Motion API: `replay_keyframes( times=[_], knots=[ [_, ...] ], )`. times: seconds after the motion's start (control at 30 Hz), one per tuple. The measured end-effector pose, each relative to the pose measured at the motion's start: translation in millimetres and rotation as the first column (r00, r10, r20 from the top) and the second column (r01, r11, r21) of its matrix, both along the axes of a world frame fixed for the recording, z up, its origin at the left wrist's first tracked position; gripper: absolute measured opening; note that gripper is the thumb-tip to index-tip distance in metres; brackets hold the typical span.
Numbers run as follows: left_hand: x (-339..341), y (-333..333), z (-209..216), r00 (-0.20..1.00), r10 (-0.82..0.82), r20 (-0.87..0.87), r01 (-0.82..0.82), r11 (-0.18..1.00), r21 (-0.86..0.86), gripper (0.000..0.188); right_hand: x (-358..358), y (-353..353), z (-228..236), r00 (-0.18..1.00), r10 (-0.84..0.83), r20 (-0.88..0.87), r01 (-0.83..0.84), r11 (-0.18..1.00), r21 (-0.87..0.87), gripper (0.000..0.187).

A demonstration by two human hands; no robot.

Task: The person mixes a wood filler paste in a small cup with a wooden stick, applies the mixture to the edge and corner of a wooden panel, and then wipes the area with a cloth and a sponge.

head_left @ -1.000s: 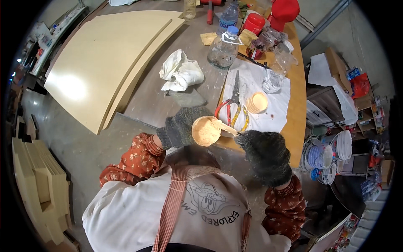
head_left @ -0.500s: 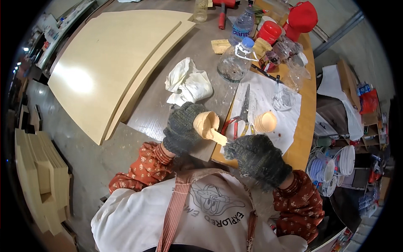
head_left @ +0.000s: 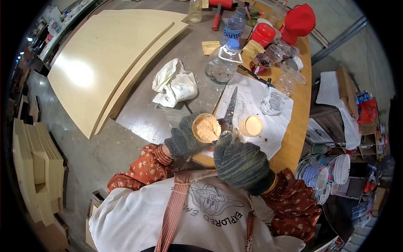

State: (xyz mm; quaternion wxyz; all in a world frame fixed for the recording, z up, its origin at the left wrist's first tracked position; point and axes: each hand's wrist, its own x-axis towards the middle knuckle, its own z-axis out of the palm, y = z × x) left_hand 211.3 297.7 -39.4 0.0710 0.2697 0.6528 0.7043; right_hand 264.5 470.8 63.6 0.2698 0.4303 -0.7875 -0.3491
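My left hand [head_left: 184,137], in a dark grey knit glove, grips a small round cup [head_left: 205,126] filled with peach-coloured paste, its mouth facing up. My right hand [head_left: 243,161], gloved alike, pinches a small paste-covered spatula [head_left: 216,135] at the cup's near right rim; most of that tool is hidden by fingers and paste. Just right of the cup, a ribbed peach-coloured tub [head_left: 253,125] stands on white paper [head_left: 279,122]. Beyond my hands lies a pair of scissors [head_left: 231,104], blades pointing away, handles mostly covered.
A crumpled white cloth [head_left: 174,84] lies beyond my left hand. Farther off are a clear jug [head_left: 221,67] with a blue cap, a water bottle [head_left: 234,30] and a red-lidded jar [head_left: 263,34]. Large cream curved panels [head_left: 113,54] fill the left side; white buckets [head_left: 339,169] stand right.
The cup has turned from tilted to mouth-up. My right hand has moved left, close against it, and the paste-covered spatula now reaches over its rim.
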Motion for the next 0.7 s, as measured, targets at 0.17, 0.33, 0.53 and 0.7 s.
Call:
replay_keyframes(
  times=[0.17, 0.33, 0.53, 0.7],
  knots=[
    [-4, 3, 1, 0.994, -0.084, 0.077, 0.099, 0.969, -0.226, 0.048, -8, 23, 14, 0.964, 0.179, -0.195, -0.169, 0.983, 0.068, 0.016],
    [1, 3, 4, 0.985, 0.055, 0.161, -0.044, 0.996, -0.073, 0.035, -19, 51, 36, 0.93, 0.204, -0.307, -0.218, 0.976, -0.009, 0.01],
    [-1, 20, 14, 0.867, -0.011, 0.498, -0.159, 0.942, 0.297, 0.04, -21, 56, 44, 0.912, 0.191, 0.364, 0.038, 0.843, -0.537, 0.023],
    [-9, 21, 19, 0.884, 0.01, 0.467, -0.037, 0.998, 0.048, 0.032, -33, 78, -15, 0.606, 0.462, 0.647, 0.377, 0.55, -0.745, 0.028]
  ],
)
